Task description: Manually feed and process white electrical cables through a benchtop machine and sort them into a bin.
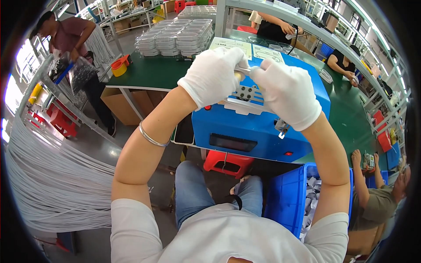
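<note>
My left hand (pixel 214 73) and my right hand (pixel 287 93), both in white gloves, meet over the top of a blue bench machine (pixel 258 125). The fingers of both are closed, pinching a short stretch of thin light-grey cable (pixel 242 69) that shows between them. Most of the cable is hidden by the gloves. Just below my fingers is the machine's metal plate with holes (pixel 246 93). A small metal fitting (pixel 281 126) sticks out from the machine's front beneath my right hand.
Stacked clear plastic trays (pixel 175 37) and a yellow-orange tape dispenser (pixel 120 65) stand on the green bench (pixel 151 72). A blue bin (pixel 285 197) with white scraps sits by my right leg. Long grey cables (pixel 57 175) hang at left. Several people work nearby.
</note>
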`<control>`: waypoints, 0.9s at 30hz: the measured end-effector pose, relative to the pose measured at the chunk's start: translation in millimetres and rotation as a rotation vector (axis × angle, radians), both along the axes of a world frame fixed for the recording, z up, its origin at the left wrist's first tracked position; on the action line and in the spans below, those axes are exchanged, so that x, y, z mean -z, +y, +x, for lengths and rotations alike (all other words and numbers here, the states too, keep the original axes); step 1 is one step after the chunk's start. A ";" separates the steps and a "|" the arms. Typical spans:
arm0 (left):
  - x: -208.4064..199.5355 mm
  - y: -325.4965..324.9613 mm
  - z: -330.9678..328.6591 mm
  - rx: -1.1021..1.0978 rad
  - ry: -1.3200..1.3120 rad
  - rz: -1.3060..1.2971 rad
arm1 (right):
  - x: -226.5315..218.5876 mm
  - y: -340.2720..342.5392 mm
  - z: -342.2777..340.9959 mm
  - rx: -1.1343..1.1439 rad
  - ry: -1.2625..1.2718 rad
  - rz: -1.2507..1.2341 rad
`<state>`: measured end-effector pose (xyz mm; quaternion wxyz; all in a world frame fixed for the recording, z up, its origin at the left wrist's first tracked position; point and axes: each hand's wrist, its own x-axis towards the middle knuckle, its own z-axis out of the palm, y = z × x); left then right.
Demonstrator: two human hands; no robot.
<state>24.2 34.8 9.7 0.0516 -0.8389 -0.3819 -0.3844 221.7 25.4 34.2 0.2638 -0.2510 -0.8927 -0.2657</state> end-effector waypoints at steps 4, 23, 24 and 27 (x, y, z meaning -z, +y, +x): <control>1.1 -0.2 1.6 -0.036 -0.019 0.044 | -12.0 10.7 -5.6 0.058 0.344 -0.768; 76.9 -55.7 15.9 0.082 -0.967 -0.107 | -0.6 24.0 27.4 -0.148 0.375 -1.120; 87.9 -62.9 19.2 -0.011 -1.056 -0.143 | -0.6 23.3 24.7 -0.137 0.346 -1.101; 115.1 -69.7 34.0 0.224 -1.243 -0.740 | -3.5 18.6 25.7 -0.019 0.261 -0.992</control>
